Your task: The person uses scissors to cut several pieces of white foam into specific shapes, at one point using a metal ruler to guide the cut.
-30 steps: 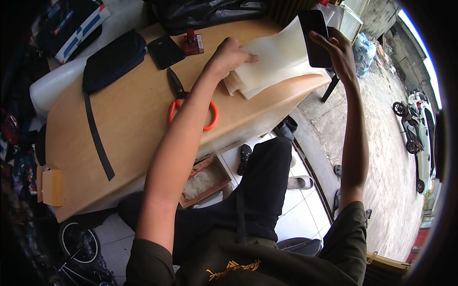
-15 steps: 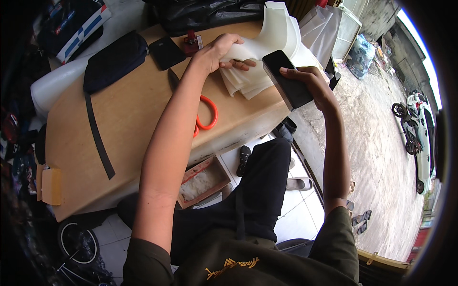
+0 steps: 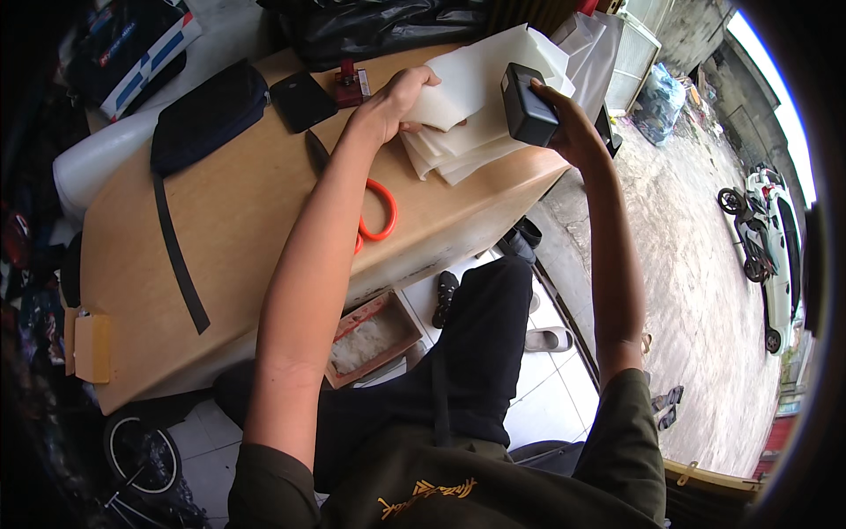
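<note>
Thumb and fingers of my left hand [image 3: 398,104] close on the edge of a white sheet [image 3: 480,75], lifting it above a loose stack of similar sheets [image 3: 467,152]. My right hand [image 3: 571,128] grips a black rectangular box [image 3: 530,110], tilted over the right side of the sheets. I cannot tell what the box is. Below my left forearm lie scissors with orange handles [image 3: 394,216], partly hidden by the arm. Just beyond my left wrist are a dark red stamp-like object [image 3: 350,85] and a flat black phone-like slab [image 3: 302,100].
A dark pouch [image 3: 211,116] with a black strap [image 3: 181,260] lies on the brown table [image 3: 256,229]. A small open carton [image 3: 92,348] sits at its left corner. Black plastic [image 3: 379,31] lies behind. Under the table edge stands a box of white material [image 3: 374,339].
My right hand has raised and turned the black box, moving it slightly away from me. The white sheet in my left hand now spreads flatter, its upright curl lowered.
</note>
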Demonstrator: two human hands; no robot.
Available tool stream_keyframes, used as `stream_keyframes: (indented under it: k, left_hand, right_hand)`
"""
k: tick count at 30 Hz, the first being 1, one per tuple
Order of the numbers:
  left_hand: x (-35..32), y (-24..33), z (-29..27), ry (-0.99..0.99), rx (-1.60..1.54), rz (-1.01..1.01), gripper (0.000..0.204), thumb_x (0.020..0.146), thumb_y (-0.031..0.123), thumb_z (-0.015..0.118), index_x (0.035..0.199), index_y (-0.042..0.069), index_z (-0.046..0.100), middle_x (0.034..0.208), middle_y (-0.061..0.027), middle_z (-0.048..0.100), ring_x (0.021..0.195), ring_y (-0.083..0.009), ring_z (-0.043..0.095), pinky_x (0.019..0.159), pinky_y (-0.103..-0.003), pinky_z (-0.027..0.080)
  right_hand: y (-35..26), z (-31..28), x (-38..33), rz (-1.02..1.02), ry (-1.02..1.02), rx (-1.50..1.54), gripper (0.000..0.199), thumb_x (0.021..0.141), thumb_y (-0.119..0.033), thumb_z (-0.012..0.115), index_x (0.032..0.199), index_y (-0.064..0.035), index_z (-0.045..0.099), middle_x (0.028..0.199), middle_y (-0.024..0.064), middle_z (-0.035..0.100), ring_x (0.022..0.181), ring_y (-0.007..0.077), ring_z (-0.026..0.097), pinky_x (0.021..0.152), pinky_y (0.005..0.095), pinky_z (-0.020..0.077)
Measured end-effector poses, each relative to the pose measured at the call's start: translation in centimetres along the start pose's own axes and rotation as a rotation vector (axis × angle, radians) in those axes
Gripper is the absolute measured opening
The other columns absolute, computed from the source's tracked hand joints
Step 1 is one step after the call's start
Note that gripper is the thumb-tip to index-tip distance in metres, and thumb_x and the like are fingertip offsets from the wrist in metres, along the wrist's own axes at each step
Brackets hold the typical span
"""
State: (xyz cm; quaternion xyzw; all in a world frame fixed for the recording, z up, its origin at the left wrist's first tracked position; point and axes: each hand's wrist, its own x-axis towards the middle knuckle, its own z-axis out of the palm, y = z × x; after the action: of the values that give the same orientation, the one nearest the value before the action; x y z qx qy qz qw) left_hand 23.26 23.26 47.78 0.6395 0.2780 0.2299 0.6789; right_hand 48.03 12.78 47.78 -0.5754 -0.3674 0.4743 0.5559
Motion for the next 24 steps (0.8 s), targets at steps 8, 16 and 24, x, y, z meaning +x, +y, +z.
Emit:
stream_keyframes:
  k: [8,16,24]
  left_hand:
    - [0.2,-1.0,-0.1,-0.046,-0.27,-0.059,0.05,0.09,0.027,0.032,0.127,-0.006,0.041,0.104,-0.0289,0.065,0.067,-0.0192,0.066,0.035,-0.02,0.03]
    - [0.0,-1.4,-0.2,0.003,-0.196,-0.004,0.048,0.088,0.029,0.033,0.124,-0.001,0.045,0.1,-0.0237,0.067,0.068,-0.0199,0.066,0.037,-0.022,0.031]
    - [0.1,-1.9,0.6,0.165,-0.156,-0.019,0.044,0.087,0.032,0.042,0.119,0.003,0.051,0.095,-0.0146,0.069,0.071,-0.02,0.067,0.041,-0.024,0.034]
  right_hand:
    - [1.4,-0.4,2.2,-0.018,0.139,0.034,0.054,0.077,-0.037,0.075,0.109,0.0022,0.055,0.093,0.0149,0.062,0.082,0.0239,0.066,0.073,0.0365,0.0577]
    - [-0.5,1.8,1.3,0.031,0.149,-0.137,0.081,0.062,-0.046,0.083,0.109,0.0106,0.049,0.091,0.0151,0.056,0.078,0.0259,0.065,0.071,0.0371,0.059]
    - [1.0,0.2,4.3,0.06,0.19,-0.089,0.086,0.061,-0.046,0.084,0.11,0.0131,0.045,0.09,0.019,0.054,0.077,0.0281,0.065,0.067,0.0316,0.0606]
